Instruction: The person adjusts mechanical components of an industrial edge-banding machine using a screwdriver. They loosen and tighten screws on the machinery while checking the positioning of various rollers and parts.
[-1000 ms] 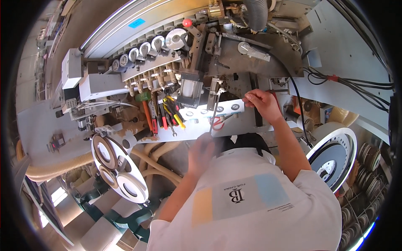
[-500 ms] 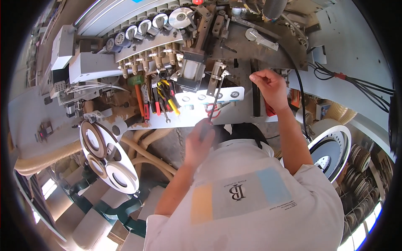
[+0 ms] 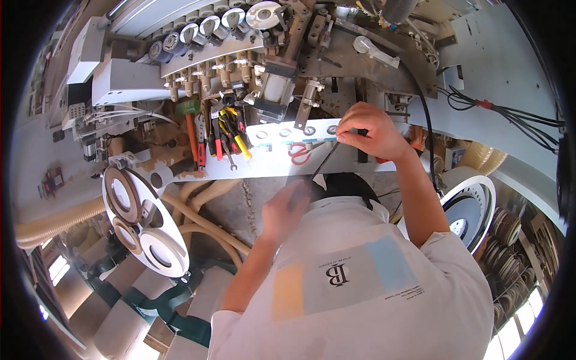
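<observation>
My left hand (image 3: pixel 286 210), partly blurred, is closed around the near end of a long thin dark rod (image 3: pixel 324 162) that looks like a screwdriver; its grip is hidden in the fist. The rod slants up and to the right. At its far tip, my right hand (image 3: pixel 373 132) pinches thumb and fingers together, and whatever lies between them is too small or hidden to make out. These fingertips are in front of the right end of a white panel (image 3: pixel 273 129) with several round dials. Red-handled pliers (image 3: pixel 299 157) rest just below the panel.
A hammer (image 3: pixel 191 141) with an orange handle lies left of several pliers and a wrench (image 3: pixel 231 161). Above are a pneumatic cylinder (image 3: pixel 277 87) and a row of rollers. A belt-and-pulley unit (image 3: pixel 147 219) stands at left, a round disc (image 3: pixel 465 213) at right. Black cables (image 3: pixel 510 117) hang right.
My right hand has moved left and down to the panel's right end. The rod has swung from near upright to a rightward slant, its tip now at my right fingers. The view has shifted slightly.
</observation>
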`<state>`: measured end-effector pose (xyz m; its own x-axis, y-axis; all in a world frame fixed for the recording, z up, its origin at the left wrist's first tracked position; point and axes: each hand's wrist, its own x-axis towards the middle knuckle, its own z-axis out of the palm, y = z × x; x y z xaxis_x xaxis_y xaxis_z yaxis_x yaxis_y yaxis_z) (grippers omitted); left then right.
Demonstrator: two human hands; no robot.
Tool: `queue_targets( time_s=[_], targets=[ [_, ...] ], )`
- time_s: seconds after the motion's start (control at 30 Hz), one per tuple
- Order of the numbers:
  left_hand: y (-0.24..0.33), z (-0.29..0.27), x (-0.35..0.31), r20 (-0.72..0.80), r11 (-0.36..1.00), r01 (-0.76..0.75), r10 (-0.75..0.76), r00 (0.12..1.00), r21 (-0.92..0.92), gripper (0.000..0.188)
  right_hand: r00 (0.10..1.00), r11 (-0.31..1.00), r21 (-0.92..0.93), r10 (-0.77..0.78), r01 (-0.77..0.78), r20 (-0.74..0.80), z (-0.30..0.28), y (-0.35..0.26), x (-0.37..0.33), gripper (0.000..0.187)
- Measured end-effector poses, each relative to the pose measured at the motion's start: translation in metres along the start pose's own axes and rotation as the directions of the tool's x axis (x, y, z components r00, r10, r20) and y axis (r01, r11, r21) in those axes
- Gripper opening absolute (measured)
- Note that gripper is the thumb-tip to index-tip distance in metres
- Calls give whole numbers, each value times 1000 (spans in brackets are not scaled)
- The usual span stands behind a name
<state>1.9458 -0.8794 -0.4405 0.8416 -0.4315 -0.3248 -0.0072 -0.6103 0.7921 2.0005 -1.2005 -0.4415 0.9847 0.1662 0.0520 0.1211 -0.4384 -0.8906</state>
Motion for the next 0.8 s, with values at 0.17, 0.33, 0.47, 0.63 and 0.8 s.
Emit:
queue_targets(
  time_s=[0.17, 0.33, 0.47, 0.63, 0.8],
  targets=[
    [-12, 2, -13, 15, 994, 94, -93, 996, -56, 40, 1000, 994, 111, -1, 3, -18, 18, 23, -13, 15],
    [-16, -2, -22, -4, 923, 351, -356, 934, -157, 48, 929, 852, 493, 308, -174, -204, 52, 8, -24, 76],
    [-19, 6, -5, -145, 968, 204, -225, 963, -145, 49, 923, 815, 444, 376, -372, 83, 111, 11, -51, 62],
    [-75, -6, 37, -139, 912, -330, 304, 943, -242, 31, 743, 437, 653, 596, -619, 305, 162, -9, -59, 29],
    [-242, -54, 118, -467, 919, 276, -383, 797, -283, 28, 682, 564, 470, 722, -679, 118, 172, 15, -87, 24]
  ],
)
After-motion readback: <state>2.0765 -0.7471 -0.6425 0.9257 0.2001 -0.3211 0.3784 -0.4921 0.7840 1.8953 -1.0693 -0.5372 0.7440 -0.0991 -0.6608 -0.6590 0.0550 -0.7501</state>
